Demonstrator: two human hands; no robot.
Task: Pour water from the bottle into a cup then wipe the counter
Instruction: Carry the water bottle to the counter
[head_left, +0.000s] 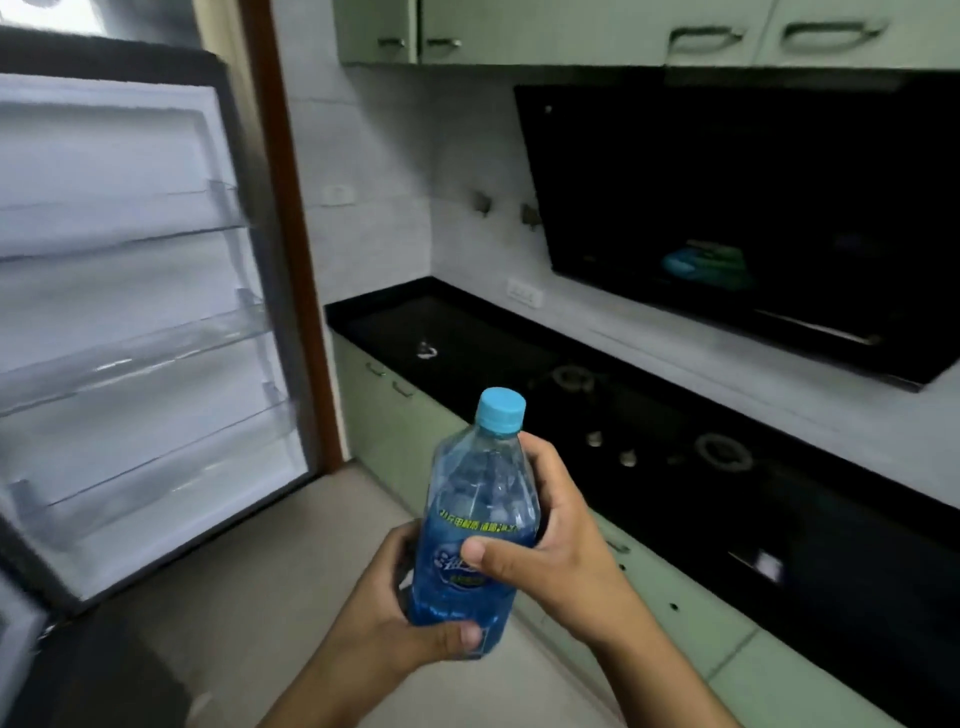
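The glossy black stone surface (467, 332) lies mostly bare at its far left corner. Farther right, round metal burner rings (723, 451) and small knobs (627, 457) rise from it. A slanted black glass hood (727, 208) overhangs from above. The open white fridge door (130, 312) blocks the left side.

1. The bottle (475, 525) is upright, in front of the counter (467, 332) and off it — left hand (395, 613) round its base, right hand (550, 540) round its middle.
2. Left of the counter: an open fridge door (130, 312).
3. Set into the counter: a stove (649, 441).
4. Above the counter: a hood (753, 208), with cabinets (571, 31) above it.
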